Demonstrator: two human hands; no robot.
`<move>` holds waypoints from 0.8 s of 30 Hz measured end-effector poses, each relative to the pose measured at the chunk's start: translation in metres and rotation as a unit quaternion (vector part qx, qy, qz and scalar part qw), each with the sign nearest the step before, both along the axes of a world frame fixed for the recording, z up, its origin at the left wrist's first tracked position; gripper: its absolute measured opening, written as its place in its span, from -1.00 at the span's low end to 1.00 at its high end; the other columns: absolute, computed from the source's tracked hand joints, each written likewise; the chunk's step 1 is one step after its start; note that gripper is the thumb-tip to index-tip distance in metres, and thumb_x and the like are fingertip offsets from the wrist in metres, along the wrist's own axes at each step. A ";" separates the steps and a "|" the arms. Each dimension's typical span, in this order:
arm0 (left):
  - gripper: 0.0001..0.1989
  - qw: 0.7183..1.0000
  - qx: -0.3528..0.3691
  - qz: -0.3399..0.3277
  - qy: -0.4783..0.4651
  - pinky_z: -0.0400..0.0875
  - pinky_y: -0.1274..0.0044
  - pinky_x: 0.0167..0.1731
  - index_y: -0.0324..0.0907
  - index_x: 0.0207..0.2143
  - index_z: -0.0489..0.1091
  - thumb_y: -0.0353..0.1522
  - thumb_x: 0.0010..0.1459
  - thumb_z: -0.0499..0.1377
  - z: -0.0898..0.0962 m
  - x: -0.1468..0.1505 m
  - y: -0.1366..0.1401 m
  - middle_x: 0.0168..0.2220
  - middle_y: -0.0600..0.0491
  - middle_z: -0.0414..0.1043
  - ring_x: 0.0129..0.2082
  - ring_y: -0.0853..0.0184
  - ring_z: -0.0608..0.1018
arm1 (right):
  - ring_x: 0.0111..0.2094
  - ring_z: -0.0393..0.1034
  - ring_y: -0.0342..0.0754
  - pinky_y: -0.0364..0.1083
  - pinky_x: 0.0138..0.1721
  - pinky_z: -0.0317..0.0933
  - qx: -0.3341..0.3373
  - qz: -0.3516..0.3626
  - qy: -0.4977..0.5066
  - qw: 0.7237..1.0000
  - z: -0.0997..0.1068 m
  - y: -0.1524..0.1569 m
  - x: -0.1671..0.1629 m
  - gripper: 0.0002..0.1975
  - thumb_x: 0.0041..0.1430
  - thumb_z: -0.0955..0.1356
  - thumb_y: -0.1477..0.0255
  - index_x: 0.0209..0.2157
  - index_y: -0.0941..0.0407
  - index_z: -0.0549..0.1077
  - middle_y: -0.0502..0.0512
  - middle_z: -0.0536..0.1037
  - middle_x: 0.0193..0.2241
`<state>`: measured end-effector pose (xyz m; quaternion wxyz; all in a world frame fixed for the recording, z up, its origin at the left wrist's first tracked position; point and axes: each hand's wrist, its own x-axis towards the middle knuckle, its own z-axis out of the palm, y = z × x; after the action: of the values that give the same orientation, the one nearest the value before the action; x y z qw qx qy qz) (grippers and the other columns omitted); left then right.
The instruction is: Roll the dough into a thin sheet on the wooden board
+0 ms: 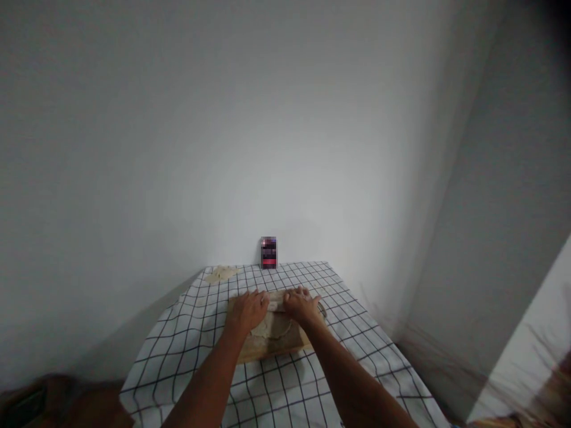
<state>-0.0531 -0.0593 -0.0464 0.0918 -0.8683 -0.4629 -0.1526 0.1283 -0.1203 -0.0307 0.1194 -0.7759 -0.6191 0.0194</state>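
A wooden board [267,351] lies on the table before me, with a thin, flattened sheet of dough [273,329] on it. Across the far part of the dough runs a pale rolling pin [276,305]; only its middle shows between my hands. My left hand [250,309] bears on the pin's left part, its fingers bent over it. On the right part, my right hand [301,305] grips in the same way, thumb towards the middle. Both palms face down, and they hide the ends of the pin.
A white tablecloth with dark checks [191,339] covers the table. Thin flat pieces of dough [222,273] lie at its far left corner. A small dark upright object with a pink band [269,253], blurred out, leans near the wall [285,148] behind the table.
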 end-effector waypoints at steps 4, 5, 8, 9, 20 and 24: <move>-0.51 0.999 -0.029 -0.005 -0.035 0.41 0.30 0.35 -0.14 0.28 0.53 -0.23 0.53 -0.06 -0.002 -0.010 -0.021 0.29 -0.12 0.59 0.30 0.12 0.57 | 0.29 0.40 0.43 0.68 0.21 0.05 -0.006 0.008 -0.030 1.000 0.009 -0.027 -0.011 -0.50 0.57 0.09 0.38 0.13 0.02 0.62 0.37 0.59 0.23; -0.50 0.998 -0.037 -0.005 -0.043 0.41 0.28 0.36 -0.14 0.29 0.52 -0.22 0.53 -0.06 -0.004 -0.013 -0.027 0.31 -0.12 0.57 0.32 0.10 0.56 | 0.27 0.43 0.42 0.66 0.21 0.07 -0.003 -0.002 -0.029 1.000 0.011 -0.032 -0.013 -0.49 0.58 0.08 0.36 0.12 0.02 0.63 0.37 0.59 0.23; -0.51 0.998 -0.042 0.006 -0.043 0.39 0.21 0.38 -0.09 0.30 0.51 -0.19 0.52 -0.02 -0.007 -0.021 -0.045 0.34 -0.12 0.53 0.34 0.06 0.54 | 0.28 0.43 0.43 0.62 0.18 0.14 -0.006 -0.005 -0.020 1.000 0.014 -0.046 -0.017 -0.48 0.59 0.08 0.32 0.12 -0.01 0.64 0.37 0.60 0.22; -0.52 0.998 -0.044 0.011 -0.040 0.37 0.20 0.39 -0.07 0.31 0.50 -0.18 0.51 0.00 -0.007 -0.023 -0.051 0.36 -0.11 0.52 0.35 0.05 0.52 | 0.30 0.41 0.43 0.60 0.17 0.17 -0.010 0.007 -0.018 1.000 0.016 -0.051 -0.017 -0.49 0.59 0.09 0.33 0.15 -0.03 0.63 0.36 0.61 0.22; -0.44 0.996 -0.074 0.024 -0.032 0.31 0.21 0.44 -0.03 0.36 0.46 -0.07 0.48 -0.03 -0.010 -0.026 -0.053 0.38 -0.09 0.49 0.41 0.02 0.46 | 0.26 0.47 0.37 0.26 0.03 0.46 -0.014 0.092 -0.078 0.993 0.012 -0.058 -0.001 -0.51 0.58 0.16 0.34 0.37 -0.09 0.47 0.36 0.60 0.20; -0.48 0.997 -0.045 0.014 -0.056 0.36 0.23 0.39 -0.02 0.25 0.54 -0.08 0.50 -0.05 -0.012 -0.017 -0.038 0.27 -0.08 0.59 0.31 0.05 0.55 | 0.24 0.47 0.30 0.23 0.07 0.46 0.003 0.098 -0.080 0.992 0.001 -0.042 0.011 -0.53 0.57 0.19 0.34 0.36 -0.12 0.46 0.31 0.60 0.21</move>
<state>-0.0705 -0.0969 -0.0580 0.0285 -0.8551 -0.4858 -0.1787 0.1388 -0.1620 -0.0299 0.0691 -0.7103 -0.6997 -0.0326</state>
